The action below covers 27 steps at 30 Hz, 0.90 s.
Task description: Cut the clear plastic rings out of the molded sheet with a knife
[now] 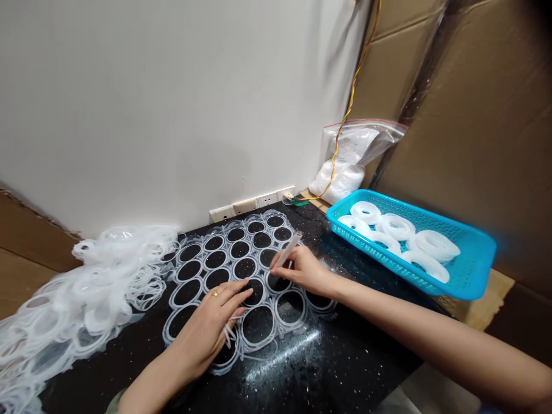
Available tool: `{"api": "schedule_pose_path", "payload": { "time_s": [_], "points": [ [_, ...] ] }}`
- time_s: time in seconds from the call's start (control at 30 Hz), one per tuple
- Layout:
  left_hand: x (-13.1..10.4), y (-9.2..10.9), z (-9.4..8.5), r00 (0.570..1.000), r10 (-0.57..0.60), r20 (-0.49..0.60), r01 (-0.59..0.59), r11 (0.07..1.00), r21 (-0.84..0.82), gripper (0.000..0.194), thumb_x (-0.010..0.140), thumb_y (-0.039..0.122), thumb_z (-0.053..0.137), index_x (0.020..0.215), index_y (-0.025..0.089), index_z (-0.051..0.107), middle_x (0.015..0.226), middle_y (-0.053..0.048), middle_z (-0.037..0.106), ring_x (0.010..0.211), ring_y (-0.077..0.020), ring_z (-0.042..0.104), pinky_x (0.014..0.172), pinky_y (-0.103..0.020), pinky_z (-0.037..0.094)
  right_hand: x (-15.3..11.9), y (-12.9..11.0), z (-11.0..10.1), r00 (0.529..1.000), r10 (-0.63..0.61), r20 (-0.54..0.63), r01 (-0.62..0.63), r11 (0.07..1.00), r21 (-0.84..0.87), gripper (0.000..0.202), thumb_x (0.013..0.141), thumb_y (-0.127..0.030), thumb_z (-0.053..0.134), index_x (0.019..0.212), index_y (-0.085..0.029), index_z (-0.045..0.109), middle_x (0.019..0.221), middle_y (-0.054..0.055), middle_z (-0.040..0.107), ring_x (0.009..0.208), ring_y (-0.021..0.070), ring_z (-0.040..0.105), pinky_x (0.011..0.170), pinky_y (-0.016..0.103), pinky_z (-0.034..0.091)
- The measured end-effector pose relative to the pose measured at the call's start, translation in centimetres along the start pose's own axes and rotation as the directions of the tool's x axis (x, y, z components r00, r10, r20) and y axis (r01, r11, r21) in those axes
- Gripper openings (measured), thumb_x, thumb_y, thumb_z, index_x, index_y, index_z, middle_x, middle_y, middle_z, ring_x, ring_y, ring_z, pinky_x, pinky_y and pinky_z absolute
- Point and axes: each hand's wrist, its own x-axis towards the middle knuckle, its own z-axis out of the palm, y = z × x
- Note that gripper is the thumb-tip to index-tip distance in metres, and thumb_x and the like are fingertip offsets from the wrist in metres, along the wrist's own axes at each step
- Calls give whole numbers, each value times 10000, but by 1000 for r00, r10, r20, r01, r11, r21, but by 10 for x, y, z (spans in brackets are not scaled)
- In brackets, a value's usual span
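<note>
A translucent whitish sheet of joined rings (257,307) lies on the black speckled tabletop, with dark round openings in rows. My left hand (215,322) rests on its near-left part, fingers stretched out over the rings. Thin translucent strips (229,334) show under its thumb and palm; whether they are gripped is hidden. Above the middle-right rings, my right hand (307,269) pinches a slim, pale, pen-like stick (287,250). That stick is tilted, its upper end pointing up and right, and its lower end is near a ring's edge.
Loose translucent ring scraps (107,293) are heaped at left. On the right stands a blue perforated basket (478,259) with several white rings (394,227). Behind are a clear plastic bag (345,164), twisted wires (351,98) and wall sockets (245,207). Cardboard (474,115) borders the right side.
</note>
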Motion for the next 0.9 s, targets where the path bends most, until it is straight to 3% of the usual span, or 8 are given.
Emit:
{"api": "schedule_pose_path", "payload": {
  "time_s": [0.13,0.33,0.57,0.9],
  "points": [
    [6,-5,10,1000,0,-20,0,1000,-16,369,976,175,366,1305,225,524,1356,-91,536,1231,-240,493,1014,-499,448,25,-3,14,996,-22,84,17,998,67,37,776,-171,678,772,-144,703,765,34,699,710,158,640,659,244,475],
    [-1,-9,20,999,-10,-54,7,998,-61,342,972,164,388,1271,187,554,1336,-107,554,1252,-239,477,1024,-476,456,55,12,42,978,61,199,-107,968,228,97,768,-215,672,756,-119,662,711,22,659,621,122,593,581,216,473],
    [-1,-11,20,998,-24,-53,18,994,-103,342,974,156,382,1267,187,555,1346,-102,550,1264,-225,475,1034,-470,457,55,18,49,970,41,241,-99,967,236,145,786,-269,669,760,-127,651,715,17,655,650,129,592,621,224,456],
    [0,-10,21,997,-31,-69,22,992,-126,350,959,149,410,1272,193,561,1310,-110,579,1242,-240,504,1024,-508,463,52,17,49,978,36,205,-81,974,214,108,808,-225,655,759,-129,664,735,22,663,686,138,606,642,225,457]
  ]
}}
